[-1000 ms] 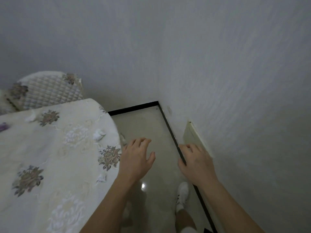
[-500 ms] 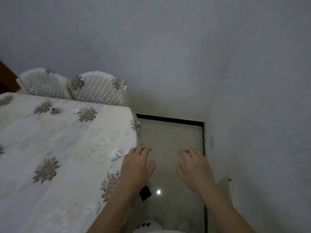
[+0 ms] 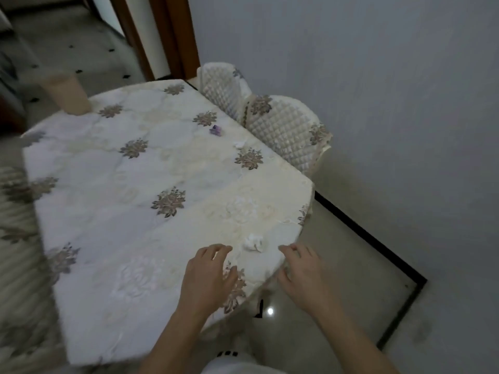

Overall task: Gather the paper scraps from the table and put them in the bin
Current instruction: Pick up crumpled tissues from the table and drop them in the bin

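Head view: the fingers [image 3: 216, 249] of the left hand [image 3: 208, 276] are spread and loosely curved with nothing in them, hovering over the near corner of the table [image 3: 89, 201] at about six o'clock in the frame; the fingers [image 3: 290, 250] of the right hand [image 3: 302, 271] are likewise loosely curved and hold nothing, their tips over the table's edge at about five o'clock, and whether either hand touches the cloth [image 3: 172, 268] I cannot tell. Between the two sets of fingertips, just beyond them at twelve o'clock from the gap, lies a crumpled white scrap [image 3: 253, 242] on the cloth, apart from both hands. Farther out, toward one o'clock across the table, a small white scrap [image 3: 239, 143] lies near the far edge, and just past it at eleven o'clock from that scrap sits a purple scrap [image 3: 216, 130]. The cloth is pale with brownish flower patterns and covers the whole tabletop. Two chairs [image 3: 286, 130] with quilted white covers stand tucked against the table's far side at one o'clock. A glossy floor [image 3: 337, 279] edged by black skirting [image 3: 370, 238] runs along a plain wall [image 3: 391, 103] at three o'clock, and a brown door frame [image 3: 162, 36] stands at eleven o'clock
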`<state>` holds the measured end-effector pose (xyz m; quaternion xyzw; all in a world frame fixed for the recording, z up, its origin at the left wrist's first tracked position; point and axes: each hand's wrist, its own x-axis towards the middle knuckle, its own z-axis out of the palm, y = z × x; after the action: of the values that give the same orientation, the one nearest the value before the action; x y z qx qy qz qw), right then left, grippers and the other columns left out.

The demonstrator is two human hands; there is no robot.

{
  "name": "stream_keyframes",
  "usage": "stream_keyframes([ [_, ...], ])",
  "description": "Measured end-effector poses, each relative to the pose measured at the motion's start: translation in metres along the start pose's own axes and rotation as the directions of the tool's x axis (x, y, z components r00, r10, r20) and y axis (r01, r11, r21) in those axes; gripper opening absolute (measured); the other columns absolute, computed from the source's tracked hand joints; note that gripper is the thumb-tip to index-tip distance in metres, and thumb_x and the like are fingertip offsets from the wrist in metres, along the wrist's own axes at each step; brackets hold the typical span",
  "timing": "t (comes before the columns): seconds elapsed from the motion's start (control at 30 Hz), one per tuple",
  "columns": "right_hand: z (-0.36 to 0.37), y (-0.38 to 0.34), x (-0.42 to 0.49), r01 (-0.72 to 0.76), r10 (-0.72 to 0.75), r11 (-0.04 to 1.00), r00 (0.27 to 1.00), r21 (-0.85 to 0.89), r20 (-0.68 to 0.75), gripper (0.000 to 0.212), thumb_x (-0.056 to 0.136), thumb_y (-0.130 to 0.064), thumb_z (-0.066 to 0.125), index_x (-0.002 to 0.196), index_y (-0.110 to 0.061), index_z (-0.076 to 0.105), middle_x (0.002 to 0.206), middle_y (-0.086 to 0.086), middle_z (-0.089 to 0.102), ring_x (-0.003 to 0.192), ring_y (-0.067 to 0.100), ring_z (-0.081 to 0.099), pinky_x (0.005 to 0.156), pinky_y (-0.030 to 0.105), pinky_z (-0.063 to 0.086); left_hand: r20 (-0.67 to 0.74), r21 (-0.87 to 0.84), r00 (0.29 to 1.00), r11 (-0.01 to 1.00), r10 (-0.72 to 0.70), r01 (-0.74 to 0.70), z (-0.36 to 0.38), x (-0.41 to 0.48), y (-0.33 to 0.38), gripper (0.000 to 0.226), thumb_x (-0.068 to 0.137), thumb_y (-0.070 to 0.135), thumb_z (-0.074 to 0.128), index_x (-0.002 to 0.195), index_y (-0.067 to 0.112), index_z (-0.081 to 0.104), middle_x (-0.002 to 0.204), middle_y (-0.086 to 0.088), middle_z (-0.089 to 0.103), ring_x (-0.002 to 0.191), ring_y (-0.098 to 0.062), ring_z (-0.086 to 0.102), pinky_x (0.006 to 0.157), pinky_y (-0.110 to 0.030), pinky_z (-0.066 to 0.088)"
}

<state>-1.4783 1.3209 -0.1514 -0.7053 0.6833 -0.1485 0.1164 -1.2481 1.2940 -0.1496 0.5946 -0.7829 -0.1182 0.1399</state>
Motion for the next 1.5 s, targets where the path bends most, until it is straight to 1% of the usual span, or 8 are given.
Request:
stream_keyframes([
  [0.13,0.007,-0.008,0.034,0.089,-0.087,0.996,0.994,-0.029,0.066,0.043,0.075,-0.029,0.072,0.116,-0.022,0.063,0.106,0.000,0.063,0.098,0.022,0.060,0.077,0.038,0.052,-0.021,0.013,0.993,0.993,-0.114,0.114,0.003,-0.011,-0.034,0.047,0.087,0.046,0.044,0.118,0.019,0.066,0.116,0.001,0.067,0.101,-0.024,0.063,0.076,-0.038,0.054],
  [0.4,0.032,0.003,0.081,0.169,-0.172,0.985,0.952,0.033,0.253,0.047,0.082,-0.026,0.067,0.128,-0.019,0.058,0.119,0.007,0.059,0.108,0.029,0.054,0.085,0.042,0.051,0.005,-0.031,0.938,0.938,-0.346,0.346,0.027,-0.039,-0.064,0.035,0.085,0.031,0.073,0.117,0.019,0.066,0.113,0.003,0.066,0.097,-0.022,0.064,0.074,-0.035,0.055],
  [0.53,0.042,0.018,0.105,0.196,-0.196,0.980,0.918,0.036,0.346,0.053,0.084,-0.030,0.065,0.135,-0.019,0.053,0.124,0.008,0.057,0.110,0.030,0.054,0.088,0.042,0.050,0.051,-0.052,0.858,0.857,-0.511,0.513,0.036,-0.045,-0.060,0.040,0.088,0.038,0.066,0.125,0.021,0.062,0.122,0.002,0.062,0.106,-0.022,0.060,0.079,-0.035,0.054],
  [0.7,0.052,0.019,0.126,0.252,-0.237,0.967,0.866,0.025,0.441,0.058,0.091,-0.040,0.058,0.144,-0.028,0.038,0.132,0.001,0.048,0.119,0.022,0.047,0.088,0.033,0.047,0.098,-0.021,0.779,0.781,-0.619,0.624,0.053,-0.060,-0.055,0.045,0.081,0.042,0.074,0.119,0.020,0.066,0.112,-0.001,0.063,0.094,-0.022,0.064,0.065,-0.030,0.051],
  [0.83,0.064,0.014,0.135,0.222,-0.190,0.975,0.862,-0.012,0.470,0.060,0.091,-0.045,0.059,0.144,-0.028,0.037,0.135,0.002,0.046,0.120,0.023,0.047,0.083,0.037,0.050,0.127,-0.076,0.706,0.703,-0.697,0.707,0.065,-0.063,-0.057,0.054,0.085,0.048,0.067,0.132,0.025,0.055,0.126,0.004,0.054,0.099,-0.017,0.062,0.072,-0.028,0.050],
  [1.07,0.088,0.006,0.140,0.194,-0.142,0.979,0.869,-0.061,0.474,0.056,0.087,-0.054,0.059,0.135,-0.030,0.043,0.124,0.003,0.051,0.111,0.025,0.051,0.072,0.038,0.051,0.055,-0.176,0.663,0.646,-0.747,0.742,0.078,-0.059,-0.058,0.043,0.084,0.034,0.071,0.123,0.019,0.060,0.113,-0.001,0.061,0.086,-0.023,0.064,0.065,-0.029,0.046],
  [1.3,0.101,0.003,0.135,0.216,-0.158,0.974,0.868,-0.071,0.470,0.046,0.090,-0.048,0.059,0.130,-0.025,0.054,0.117,0.002,0.060,0.107,0.026,0.055,0.074,0.037,0.051,-0.031,-0.178,0.686,0.680,-0.727,0.712,0.082,-0.058,-0.065,0.027,0.083,0.032,0.075,0.107,0.026,0.066,0.098,0.006,0.062,0.072,-0.019,0.064,0.053,-0.028,0.046],
  [1.5,0.105,0.000,0.134,0.189,-0.140,0.979,0.890,-0.071,0.433,0.035,0.089,-0.045,0.063,0.119,-0.027,0.062,0.103,-0.002,0.065,0.100,0.023,0.056,0.067,0.036,0.050,-0.038,-0.126,0.711,0.709,-0.702,0.693,0.089,-0.056,-0.073,0.010,0.086,0.031,0.073,0.090,0.027,0.065,0.088,0.012,0.059,0.064,-0.013,0.058,0.045,-0.029,0.045],
])
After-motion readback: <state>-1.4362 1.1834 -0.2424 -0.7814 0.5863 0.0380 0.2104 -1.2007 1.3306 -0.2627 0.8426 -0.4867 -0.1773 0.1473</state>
